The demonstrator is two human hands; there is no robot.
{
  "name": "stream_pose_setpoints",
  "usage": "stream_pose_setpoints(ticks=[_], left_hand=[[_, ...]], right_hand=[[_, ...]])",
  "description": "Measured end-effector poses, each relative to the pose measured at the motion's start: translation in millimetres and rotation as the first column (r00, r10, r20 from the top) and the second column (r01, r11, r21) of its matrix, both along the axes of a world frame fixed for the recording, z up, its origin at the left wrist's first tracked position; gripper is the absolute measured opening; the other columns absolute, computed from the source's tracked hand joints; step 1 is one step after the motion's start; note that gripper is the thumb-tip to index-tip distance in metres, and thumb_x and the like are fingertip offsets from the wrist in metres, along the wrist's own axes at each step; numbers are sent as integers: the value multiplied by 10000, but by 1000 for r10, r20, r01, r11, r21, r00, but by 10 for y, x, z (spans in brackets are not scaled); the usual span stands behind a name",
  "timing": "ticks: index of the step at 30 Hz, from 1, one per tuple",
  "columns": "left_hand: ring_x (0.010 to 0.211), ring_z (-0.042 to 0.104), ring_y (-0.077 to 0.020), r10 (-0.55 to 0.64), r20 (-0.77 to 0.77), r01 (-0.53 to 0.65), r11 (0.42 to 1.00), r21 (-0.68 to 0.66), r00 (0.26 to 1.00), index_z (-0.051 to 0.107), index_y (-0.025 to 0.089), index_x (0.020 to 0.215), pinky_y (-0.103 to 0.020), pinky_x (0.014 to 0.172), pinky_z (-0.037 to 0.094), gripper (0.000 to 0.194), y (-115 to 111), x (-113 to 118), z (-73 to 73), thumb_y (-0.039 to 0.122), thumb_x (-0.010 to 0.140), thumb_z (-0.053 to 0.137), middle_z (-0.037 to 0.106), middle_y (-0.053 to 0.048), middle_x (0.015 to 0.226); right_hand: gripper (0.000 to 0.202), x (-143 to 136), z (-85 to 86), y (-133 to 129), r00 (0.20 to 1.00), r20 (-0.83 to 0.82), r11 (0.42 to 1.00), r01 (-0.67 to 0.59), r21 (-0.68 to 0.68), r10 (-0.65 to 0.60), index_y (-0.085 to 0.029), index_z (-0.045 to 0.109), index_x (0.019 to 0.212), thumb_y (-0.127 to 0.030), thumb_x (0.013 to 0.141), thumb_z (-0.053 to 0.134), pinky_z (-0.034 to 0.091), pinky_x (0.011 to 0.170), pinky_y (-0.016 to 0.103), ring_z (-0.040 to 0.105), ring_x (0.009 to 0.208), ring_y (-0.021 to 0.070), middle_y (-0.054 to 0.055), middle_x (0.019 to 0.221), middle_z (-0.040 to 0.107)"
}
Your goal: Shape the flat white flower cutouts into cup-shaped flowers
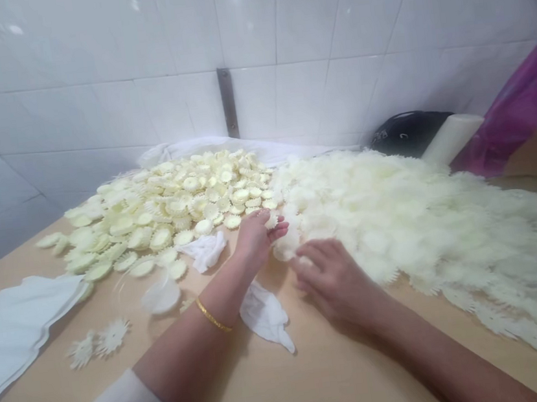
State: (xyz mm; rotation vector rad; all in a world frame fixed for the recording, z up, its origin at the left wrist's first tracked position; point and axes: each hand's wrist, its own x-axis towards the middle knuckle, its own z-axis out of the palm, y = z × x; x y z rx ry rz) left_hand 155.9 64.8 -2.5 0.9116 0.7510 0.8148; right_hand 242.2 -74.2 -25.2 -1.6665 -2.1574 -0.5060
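Above the middle of the table my left hand, with a gold bracelet at the wrist, is closed round a small pale piece with a toothed edge. Close to its right, my right hand is bent into a pinch. Something whitish shows at its fingertips, too blurred to name. A thin translucent round piece lies between the two hands. Behind my left hand rises a heap of pale yellow toothed cups. To the right spreads a large pile of thin, whitish toothed discs.
Crumpled white cloths lie under my left forearm and beside it. White sheets, loose toothed discs and a clear round lid are at left. A black object, white roll and purple bag stand back right, near the tiled wall.
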Motion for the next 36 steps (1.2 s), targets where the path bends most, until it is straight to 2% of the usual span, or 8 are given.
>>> stream_pose_setpoints(ticks=[5, 9, 18, 21, 26, 30, 32, 36], left_hand=[[476, 568, -93, -127, -35, 128, 991, 33, 991, 470, 101, 824, -188, 484, 464, 112, -137, 76, -43, 37, 758, 407, 584, -63, 624], [469, 560, -90, -141, -46, 146, 983, 110, 989, 498, 92, 815, -179, 463, 447, 100, -164, 58, 31, 49, 736, 456, 593, -67, 627], [600, 600, -134, -122, -82, 143, 921, 362, 989, 541, 124, 807, -218, 502, 460, 96, -200, 38, 412, 142, 712, 544, 621, -82, 785], [642, 612, -146, -151, -60, 163, 927, 337, 987, 537, 117, 826, -238, 560, 479, 87, -358, 85, 526, 128, 743, 515, 617, -83, 745], [622, 621, -133, -225, 138, 205, 968, 143, 964, 489, 113, 861, -269, 682, 484, 193, -432, 138, 409, -5, 708, 486, 604, -51, 656], [680, 641, -163, -282, 113, 270, 957, 109, 953, 494, 93, 833, -283, 754, 474, 161, -361, 112, 187, -5, 706, 491, 626, -92, 712], [656, 643, -166, -298, 83, 288, 951, 111, 951, 501, 84, 821, -281, 730, 482, 114, -363, 87, 94, 27, 722, 497, 630, -102, 715], [559, 631, -148, -351, 35, 346, 934, 91, 936, 517, 83, 798, -252, 618, 497, 51, -409, 62, -40, 106, 755, 501, 622, -82, 648]], right_hand=[[199, 123, -125, 2, 983, 157, 995, 102, -14, -99, -124, 567, 893, -218, 846, 399, 294, 857, 442, 401, 1017, 272, 144, 1025, 523], [254, 184, -32, 11, 983, 111, 989, 141, 52, -146, -124, 572, 856, -343, 823, 447, 279, 870, 460, 379, 1016, 283, 147, 1042, 507], [130, -373, 164, -15, 957, 275, 996, -76, -56, 89, -138, 573, 826, -93, 719, 514, 296, 866, 420, 421, 924, 247, 84, 869, 546], [117, -330, 156, 41, 970, 231, 995, -89, 41, 77, -156, 568, 819, -114, 729, 506, 314, 845, 394, 430, 903, 233, 83, 890, 558], [151, 100, 195, 73, 988, -90, 952, 144, 269, -125, -142, 561, 705, -96, 770, 432, 366, 698, 365, 472, 746, 209, 93, 735, 558], [192, 308, 235, 82, 709, -690, 878, 414, 241, -145, -163, 548, 696, -226, 833, 428, 397, 632, 292, 519, 671, 167, 41, 681, 580], [206, 295, 263, 87, 579, -806, 896, 414, 163, -121, -168, 542, 669, -267, 825, 449, 405, 620, 271, 535, 659, 158, 23, 661, 584], [175, 193, 291, 122, 488, -869, 946, 311, 92, -76, -169, 571, 744, -297, 807, 470, 422, 642, 269, 554, 688, 159, 20, 704, 602]])
